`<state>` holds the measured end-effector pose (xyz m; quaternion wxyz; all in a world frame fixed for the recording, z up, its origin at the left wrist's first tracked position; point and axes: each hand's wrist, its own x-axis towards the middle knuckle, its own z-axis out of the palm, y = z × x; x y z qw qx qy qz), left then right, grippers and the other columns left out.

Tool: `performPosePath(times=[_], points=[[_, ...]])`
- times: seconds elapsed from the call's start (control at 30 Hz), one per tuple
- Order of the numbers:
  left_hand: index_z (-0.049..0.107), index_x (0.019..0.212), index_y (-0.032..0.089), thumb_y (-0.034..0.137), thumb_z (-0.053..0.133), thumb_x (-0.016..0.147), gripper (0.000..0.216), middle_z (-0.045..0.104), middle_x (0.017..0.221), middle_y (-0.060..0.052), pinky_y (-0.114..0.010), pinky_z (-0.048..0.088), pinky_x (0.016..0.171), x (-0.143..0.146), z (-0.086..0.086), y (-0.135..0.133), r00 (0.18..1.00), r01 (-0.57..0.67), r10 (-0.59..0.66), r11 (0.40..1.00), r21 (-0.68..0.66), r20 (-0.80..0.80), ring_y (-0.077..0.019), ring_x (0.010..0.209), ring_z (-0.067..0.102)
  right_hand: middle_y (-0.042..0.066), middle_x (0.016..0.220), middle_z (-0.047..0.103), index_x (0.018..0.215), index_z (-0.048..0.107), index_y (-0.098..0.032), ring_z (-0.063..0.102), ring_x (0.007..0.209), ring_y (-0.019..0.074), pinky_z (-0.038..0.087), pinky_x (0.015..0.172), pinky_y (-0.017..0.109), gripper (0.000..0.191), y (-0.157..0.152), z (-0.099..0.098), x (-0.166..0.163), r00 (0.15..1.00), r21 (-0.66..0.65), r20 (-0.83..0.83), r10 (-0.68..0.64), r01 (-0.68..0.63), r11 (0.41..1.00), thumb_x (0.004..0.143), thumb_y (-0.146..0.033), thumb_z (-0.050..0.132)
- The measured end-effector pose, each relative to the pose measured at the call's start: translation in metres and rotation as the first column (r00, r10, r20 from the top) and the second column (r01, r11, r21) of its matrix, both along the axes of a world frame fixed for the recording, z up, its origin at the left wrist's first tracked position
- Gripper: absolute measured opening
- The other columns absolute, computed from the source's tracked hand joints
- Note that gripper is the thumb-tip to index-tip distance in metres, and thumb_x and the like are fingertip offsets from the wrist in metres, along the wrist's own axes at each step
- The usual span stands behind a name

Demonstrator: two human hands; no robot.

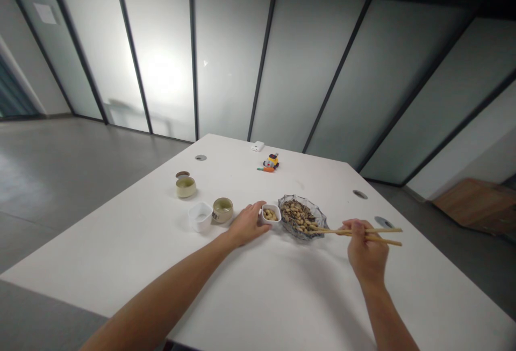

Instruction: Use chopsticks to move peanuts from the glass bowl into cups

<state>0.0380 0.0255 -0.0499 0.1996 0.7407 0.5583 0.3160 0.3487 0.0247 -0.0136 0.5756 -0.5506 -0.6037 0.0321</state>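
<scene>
My right hand (366, 254) is closed around a pair of wooden chopsticks (355, 231). Their tips reach left into a glass dish (318, 215) filled with mixed nuts and seeds. My left hand (246, 225) rests on the table with its fingers curled against a small white square bowl (270, 221) that holds a few peanuts. This bowl stands just left of the glass dish.
Left of my left hand stand a white cup (200, 216) and two greenish ceramic cups (222, 209) (186, 186), one with a small lid (183, 174) behind it. A toy (271, 162) and a white box (257, 146) lie at the far side of the white table (282, 297).
</scene>
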Motion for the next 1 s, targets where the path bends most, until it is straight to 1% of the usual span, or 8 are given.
performPosePath(times=[0.17, 0.3, 0.4, 0.63, 0.77, 0.87, 0.93, 1.0], points=[[0.05, 0.146, 0.021, 0.039, 0.077, 0.089, 0.066, 0.066, 0.135, -0.013, -0.042, 0.049, 0.108, 0.0, -0.0025, 0.0013, 1.0, -0.004, 0.004, 1.0, -0.006, 0.001, -0.0327, 0.123, 0.064, 0.007, 0.069, 0.072, 0.08, 0.067, -0.021, 0.07, 0.066, 0.0244, 0.053, 0.066, 0.035, 0.073, 0.0007, 0.0013, 0.005, 0.999, -0.006, 0.019, -0.033, 0.033, 0.999, 0.093, -0.086, 0.037], [0.051, 0.146, 0.022, 0.04, 0.076, 0.089, 0.065, 0.067, 0.135, -0.013, -0.041, 0.05, 0.106, 0.0012, -0.0012, 0.0006, 1.0, -0.007, 0.007, 1.0, -0.013, 0.006, -0.0315, 0.12, 0.065, 0.008, 0.078, 0.075, 0.084, 0.073, -0.021, 0.073, 0.075, 0.0249, 0.054, 0.069, 0.035, 0.064, 0.0038, 0.0002, 0.0052, 0.986, -0.037, 0.127, 0.106, -0.102, 0.994, 0.095, -0.078, 0.046], [0.051, 0.146, 0.022, 0.039, 0.076, 0.09, 0.064, 0.068, 0.132, -0.012, -0.04, 0.05, 0.105, 0.0019, 0.0008, -0.0005, 1.0, -0.006, 0.006, 1.0, -0.015, 0.001, -0.031, 0.117, 0.066, 0.007, 0.083, 0.075, 0.081, 0.075, -0.022, 0.072, 0.078, 0.0233, 0.056, 0.072, 0.034, 0.056, 0.0059, -0.0011, 0.0041, 0.964, -0.002, 0.185, 0.189, -0.192, 0.981, 0.098, -0.07, 0.052], [0.053, 0.144, 0.022, 0.038, 0.077, 0.088, 0.064, 0.068, 0.129, -0.012, -0.039, 0.052, 0.101, 0.0014, 0.0015, -0.0015, 1.0, -0.018, 0.018, 1.0, -0.021, 0.023, -0.0307, 0.113, 0.068, 0.007, 0.083, 0.074, 0.077, 0.074, -0.021, 0.071, 0.077, 0.0217, 0.056, 0.072, 0.034, 0.053, 0.0053, 0.0001, 0.0021, 0.969, 0.039, 0.183, 0.163, -0.173, 0.984, 0.1, -0.064, 0.054], [0.053, 0.144, 0.022, 0.038, 0.077, 0.087, 0.064, 0.068, 0.131, -0.012, -0.039, 0.051, 0.102, 0.0006, 0.0008, -0.0011, 1.0, -0.011, 0.011, 1.0, -0.011, 0.024, -0.0305, 0.114, 0.067, 0.008, 0.081, 0.075, 0.077, 0.073, -0.02, 0.072, 0.075, 0.0227, 0.058, 0.072, 0.035, 0.058, 0.0045, 0.0017, 0.0034, 0.99, 0.044, 0.107, 0.091, -0.096, 0.994, 0.097, -0.071, 0.054], [0.053, 0.144, 0.022, 0.039, 0.077, 0.088, 0.064, 0.068, 0.131, -0.012, -0.04, 0.051, 0.104, 0.0003, 0.0005, -0.001, 1.0, -0.004, 0.004, 1.0, 0.003, 0.024, -0.0309, 0.117, 0.066, 0.009, 0.079, 0.075, 0.08, 0.072, -0.019, 0.074, 0.073, 0.0238, 0.06, 0.071, 0.036, 0.06, 0.0043, 0.0007, 0.005, 0.998, 0.027, -0.028, 0.055, -0.054, 0.998, 0.093, -0.075, 0.056], [0.052, 0.145, 0.021, 0.039, 0.078, 0.088, 0.064, 0.067, 0.133, -0.012, -0.04, 0.05, 0.105, 0.0003, 0.0003, -0.001, 1.0, -0.004, 0.003, 1.0, 0.011, 0.025, -0.031, 0.119, 0.066, 0.008, 0.077, 0.074, 0.082, 0.071, -0.018, 0.074, 0.071, 0.0236, 0.062, 0.07, 0.038, 0.057, 0.0036, -0.0007, 0.0029, 0.978, 0.004, -0.187, 0.094, -0.095, 0.995, 0.093, -0.073, 0.06], [0.052, 0.145, 0.022, 0.037, 0.078, 0.088, 0.064, 0.067, 0.134, -0.012, -0.041, 0.05, 0.106, 0.0004, 0.0, -0.001, 1.0, -0.003, 0.003, 1.0, 0.018, 0.024, -0.0311, 0.121, 0.065, 0.005, 0.076, 0.072, 0.083, 0.069, -0.017, 0.074, 0.068, 0.0223, 0.064, 0.069, 0.039, 0.052, 0.0023, -0.0027, -0.0038, 0.923, 0.003, -0.351, 0.159, -0.168, 0.986, 0.093, -0.068, 0.064]])
